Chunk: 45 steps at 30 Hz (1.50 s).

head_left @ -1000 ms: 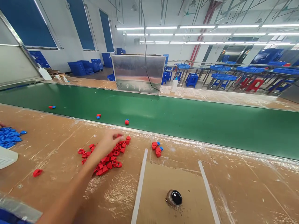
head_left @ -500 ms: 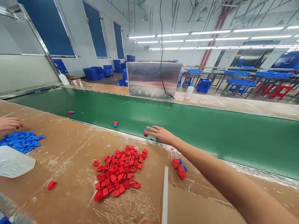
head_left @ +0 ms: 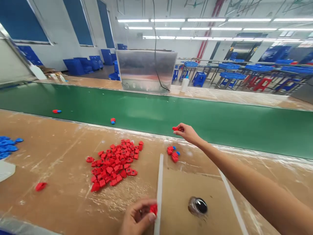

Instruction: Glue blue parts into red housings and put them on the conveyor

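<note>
My right hand (head_left: 186, 132) reaches out over the near edge of the green conveyor belt (head_left: 220, 122) and pinches a small red piece (head_left: 175, 128). My left hand (head_left: 137, 217) is low at the bottom of the view, its fingers closed on another red piece (head_left: 153, 209) beside a white strip (head_left: 159, 189). A pile of several red pieces (head_left: 113, 165) lies on the brown worktop between the hands. A small cluster of red and blue pieces (head_left: 172, 154) rests just below my right hand.
Two red-and-blue pieces (head_left: 112, 121) (head_left: 56, 111) lie on the belt to the left. A heap of blue pieces (head_left: 7, 147) sits at the far left, a lone red piece (head_left: 40, 186) nearer. A black round fitting (head_left: 198, 206) is set in the cardboard. A metal box (head_left: 145, 71) stands behind the belt.
My right hand has picked a red piece up off the belt edge and closed on it. My left hand has come into view at the bottom, holding a red piece. The view shifted right.
</note>
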Motion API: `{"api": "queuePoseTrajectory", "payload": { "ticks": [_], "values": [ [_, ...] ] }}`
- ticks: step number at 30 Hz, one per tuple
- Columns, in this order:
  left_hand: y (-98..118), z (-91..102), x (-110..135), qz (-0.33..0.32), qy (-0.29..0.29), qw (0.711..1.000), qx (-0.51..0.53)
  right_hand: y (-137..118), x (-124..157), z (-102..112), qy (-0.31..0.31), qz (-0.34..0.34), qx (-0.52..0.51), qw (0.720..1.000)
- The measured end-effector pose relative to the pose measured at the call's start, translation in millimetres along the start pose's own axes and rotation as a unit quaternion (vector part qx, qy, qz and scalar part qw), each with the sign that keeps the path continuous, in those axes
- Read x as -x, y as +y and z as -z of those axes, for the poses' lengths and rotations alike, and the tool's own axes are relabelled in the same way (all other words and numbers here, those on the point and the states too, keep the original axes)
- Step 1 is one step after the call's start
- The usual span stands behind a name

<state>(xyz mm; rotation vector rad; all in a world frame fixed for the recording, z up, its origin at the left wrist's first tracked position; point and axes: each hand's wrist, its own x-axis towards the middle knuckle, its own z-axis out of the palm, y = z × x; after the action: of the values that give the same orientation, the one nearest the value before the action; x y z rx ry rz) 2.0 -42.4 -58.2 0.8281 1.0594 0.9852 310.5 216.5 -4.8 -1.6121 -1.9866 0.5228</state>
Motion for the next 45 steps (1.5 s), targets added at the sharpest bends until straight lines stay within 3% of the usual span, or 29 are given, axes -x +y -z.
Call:
{"api": "queuePoseTrajectory", "payload": {
  "ticks": [4,7,11,15,19,23,28,45],
  "values": [
    [14,-18.2,4,0.014,-0.027,1.000,0.007,6,111,40,0.021,-0.057,-0.090,0.994],
    [18,-37.1,5,0.022,-0.035,0.999,0.034,3,190,56,0.046,-0.098,-0.134,0.985],
    [11,-63.0,4,0.033,-0.044,0.998,0.011,1,271,58,0.093,-0.180,-0.236,0.950],
    [-4,-81.8,10,0.015,-0.050,0.997,-0.061,-8,314,41,0.099,-0.206,-0.279,0.933],
    [-17,-92.1,20,-0.015,-0.099,0.982,-0.161,-23,320,25,0.067,-0.184,-0.283,0.939],
    [-20,-95.1,25,-0.067,-0.137,0.960,-0.236,-38,312,21,0.064,-0.121,-0.188,0.973],
    [-16,-93.6,28,-0.084,-0.163,0.959,-0.215,-53,307,24,0.101,-0.062,-0.069,0.991],
    [-14,-91.0,32,-0.043,-0.150,0.978,-0.138,-65,303,24,0.095,0.012,0.012,0.995]
  ]
}}
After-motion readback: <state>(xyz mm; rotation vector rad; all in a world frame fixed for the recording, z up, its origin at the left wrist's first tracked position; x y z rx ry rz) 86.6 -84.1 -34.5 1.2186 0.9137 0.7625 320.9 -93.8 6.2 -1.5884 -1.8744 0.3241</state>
